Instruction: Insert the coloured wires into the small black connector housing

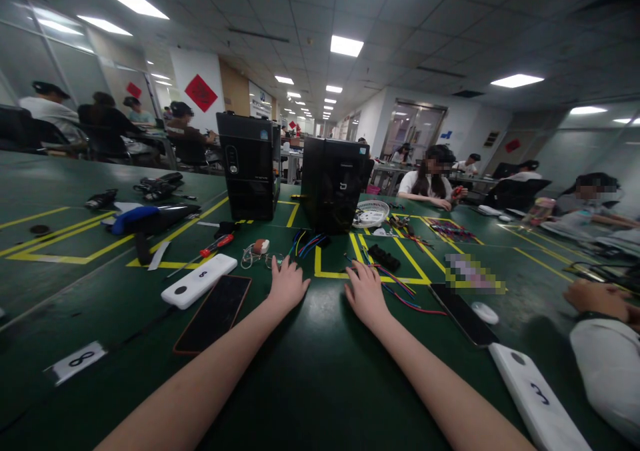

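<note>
My left hand (pixel 287 284) lies flat on the green table (pixel 320 371), fingers stretched out, holding nothing. My right hand (pixel 365 292) rests flat beside it, fingers apart, also empty. Just beyond the right hand lie coloured wires (pixel 405 298) and a small black part (pixel 383 257). A dark phone (pixel 214 313) and a white box marked 8 (pixel 199 280) lie to the left of my left hand. Two black computer cases (pixel 249 164) (pixel 333 183) stand upright further back, with loose cables (pixel 307 243) in front of them.
A red-handled screwdriver (pixel 210 248), a small white fan grille (pixel 371 212), another phone (pixel 463 314) and a white box marked 3 (pixel 537 398) lie around. A co-worker's hand (pixel 597 299) rests at the right edge. Other people sit at tables behind. Yellow tape lines mark the table.
</note>
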{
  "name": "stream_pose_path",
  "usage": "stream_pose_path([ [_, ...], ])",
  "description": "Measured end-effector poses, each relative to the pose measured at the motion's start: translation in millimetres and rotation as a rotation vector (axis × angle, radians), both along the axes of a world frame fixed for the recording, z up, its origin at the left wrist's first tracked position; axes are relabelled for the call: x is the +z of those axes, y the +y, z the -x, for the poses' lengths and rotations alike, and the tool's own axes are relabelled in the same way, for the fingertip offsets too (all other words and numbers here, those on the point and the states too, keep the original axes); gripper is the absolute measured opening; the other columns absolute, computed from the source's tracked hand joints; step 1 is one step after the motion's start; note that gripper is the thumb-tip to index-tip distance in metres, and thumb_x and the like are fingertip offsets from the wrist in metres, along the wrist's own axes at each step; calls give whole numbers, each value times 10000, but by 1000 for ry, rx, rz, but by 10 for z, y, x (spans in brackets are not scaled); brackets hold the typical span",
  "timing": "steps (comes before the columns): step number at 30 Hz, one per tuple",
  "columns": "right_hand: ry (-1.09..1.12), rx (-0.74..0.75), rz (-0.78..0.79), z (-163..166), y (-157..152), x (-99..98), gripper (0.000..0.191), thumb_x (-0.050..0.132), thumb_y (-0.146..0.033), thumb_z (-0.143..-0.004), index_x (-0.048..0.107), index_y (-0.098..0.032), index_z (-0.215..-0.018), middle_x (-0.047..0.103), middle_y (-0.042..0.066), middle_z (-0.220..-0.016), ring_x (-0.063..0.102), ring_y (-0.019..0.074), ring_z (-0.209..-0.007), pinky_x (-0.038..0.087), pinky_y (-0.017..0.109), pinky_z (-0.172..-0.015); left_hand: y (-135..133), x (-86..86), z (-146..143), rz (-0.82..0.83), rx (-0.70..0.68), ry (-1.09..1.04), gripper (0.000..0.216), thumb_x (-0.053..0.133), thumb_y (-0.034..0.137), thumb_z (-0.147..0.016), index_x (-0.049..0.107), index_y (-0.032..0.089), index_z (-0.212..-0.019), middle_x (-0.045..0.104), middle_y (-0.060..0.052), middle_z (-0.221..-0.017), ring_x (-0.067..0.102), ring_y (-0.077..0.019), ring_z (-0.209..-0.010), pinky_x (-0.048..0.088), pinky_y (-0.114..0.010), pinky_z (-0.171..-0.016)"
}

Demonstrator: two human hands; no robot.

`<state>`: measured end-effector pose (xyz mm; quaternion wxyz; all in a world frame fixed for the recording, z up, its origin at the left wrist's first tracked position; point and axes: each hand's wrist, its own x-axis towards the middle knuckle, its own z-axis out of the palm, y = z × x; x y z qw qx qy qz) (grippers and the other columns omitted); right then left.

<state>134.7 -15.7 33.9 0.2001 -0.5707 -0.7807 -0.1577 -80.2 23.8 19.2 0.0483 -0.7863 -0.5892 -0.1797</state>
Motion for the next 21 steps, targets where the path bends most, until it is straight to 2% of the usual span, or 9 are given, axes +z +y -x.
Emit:
stream_pose_path([
  [4, -6, 50, 22, 50, -44, -14, 362, 516, -223, -799, 561, -171, -1155, 471, 120, -1307, 382, 249, -1211, 220, 437, -1040, -24, 23, -4, 5, 44, 45, 377, 450, 411, -863, 630, 163, -1082, 483, -150, -1299, 278, -358, -1293, -10, -603, -1054],
  [11, -6, 72, 43, 31, -33, -63, 326, 523, -212, -791, 584, -180, -1109, 478, 112, -1304, 391, 248, -1209, 231, 432, -1036, -34, 88, -12, 5, 88, 98, 492, 362, 479, -892, 691, 123, -971, 621, -180, -1087, 383, -373, -1210, -9, -614, -1035],
  [15, 58, 79, 49, 39, -38, -43, 300, 502, -250, -826, 583, -181, -1107, 530, 99, -1244, 433, 228, -1169, 225, 420, -1040, -177, 213, -181, -13, -60, 70, 491, 347, 459, -908, 720, 153, -816, 672, -145, -954, 402, -343, -1192, -31, -588, -1044],
  [18, 147, 68, 90, 33, -26, -15, 318, 435, -290, -879, 566, -161, -1138, 586, 99, -1162, 489, 212, -1103, 264, 409, -1013, -435, 342, -368, 76, -179, 87, 499, 360, 481, -898, 716, 141, -816, 677, -148, -875, 511, -318, -1038, 99, -571, -1034],
  [21, 250, 93, 208, 15, 1, 5, 328, 392, -289, -898, 578, -135, -1120, 620, 105, -1089, 542, 200, -1017, 357, 362, -927, -744, 507, -527, 263, -400, 107, 401, 479, 481, -837, 705, 156, -771, 676, -124, -815, 549, -308, -958, 274, -515, -961],
])
